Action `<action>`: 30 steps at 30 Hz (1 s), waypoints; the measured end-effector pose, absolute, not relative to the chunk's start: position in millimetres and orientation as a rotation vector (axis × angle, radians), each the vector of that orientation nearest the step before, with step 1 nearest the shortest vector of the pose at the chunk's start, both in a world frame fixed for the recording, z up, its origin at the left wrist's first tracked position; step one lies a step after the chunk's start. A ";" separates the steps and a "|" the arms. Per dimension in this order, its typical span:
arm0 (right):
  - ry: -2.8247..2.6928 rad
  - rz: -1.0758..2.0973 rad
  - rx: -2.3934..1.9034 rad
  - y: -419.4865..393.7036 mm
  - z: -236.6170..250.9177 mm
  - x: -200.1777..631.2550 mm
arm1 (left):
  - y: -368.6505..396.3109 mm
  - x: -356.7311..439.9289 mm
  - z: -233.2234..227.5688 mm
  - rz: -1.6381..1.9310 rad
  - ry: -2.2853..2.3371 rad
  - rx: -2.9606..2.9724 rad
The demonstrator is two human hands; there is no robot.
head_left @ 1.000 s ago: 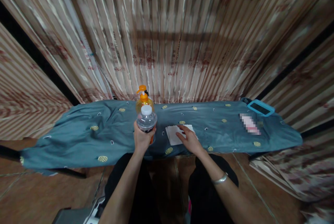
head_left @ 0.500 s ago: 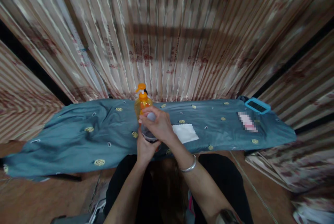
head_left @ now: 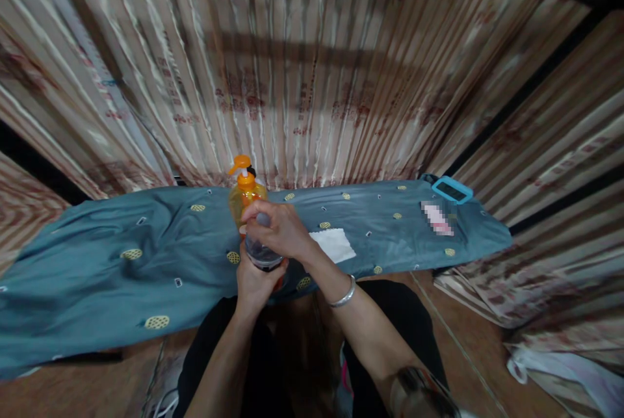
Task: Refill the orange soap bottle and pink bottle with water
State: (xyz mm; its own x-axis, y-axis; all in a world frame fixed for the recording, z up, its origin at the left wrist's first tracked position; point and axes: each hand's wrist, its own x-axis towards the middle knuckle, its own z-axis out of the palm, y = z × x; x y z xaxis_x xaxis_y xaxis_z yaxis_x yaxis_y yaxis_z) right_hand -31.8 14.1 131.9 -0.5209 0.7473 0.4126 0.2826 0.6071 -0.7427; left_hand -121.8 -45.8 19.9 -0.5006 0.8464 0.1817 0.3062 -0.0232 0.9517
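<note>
My left hand (head_left: 256,285) is wrapped round a clear plastic bottle (head_left: 263,254) from below and the side, holding it over the near part of the cloth. Bent over the bottle's top, my right hand (head_left: 285,226) has its fingers closed around the pale round cap (head_left: 263,219). Most of the bottle's lower body is hidden by my left hand. Just beyond my hands stands an amber pump bottle (head_left: 238,202) with an orange pump head. A white cloth (head_left: 335,245) lies flat to the right of my right wrist.
A blue-green patterned cloth (head_left: 195,281) covers the narrow table. Toward its right end are a blue-framed device with a dark screen (head_left: 452,190) and a blurred-out pinkish item (head_left: 437,218). Pleated curtains (head_left: 302,80) hang behind and beside the table.
The view has turned slightly right, so everything sits farther left in the picture. Both hands stay on the clear bottle; the right fingers have shifted slightly at the cap.
</note>
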 end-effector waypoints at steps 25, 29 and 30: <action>-2.157 0.653 -0.813 14.4 123.8 2.4 | -50.1 -114.0 24.0 1.627 1.550 1.163; -2.284 0.783 -0.675 25.0 124.7 9.4 | -50.4 -113.2 23.7 1.644 1.538 1.173; -2.317 0.782 -0.669 25.6 127.3 11.6 | -50.4 -112.8 23.2 1.648 1.534 1.171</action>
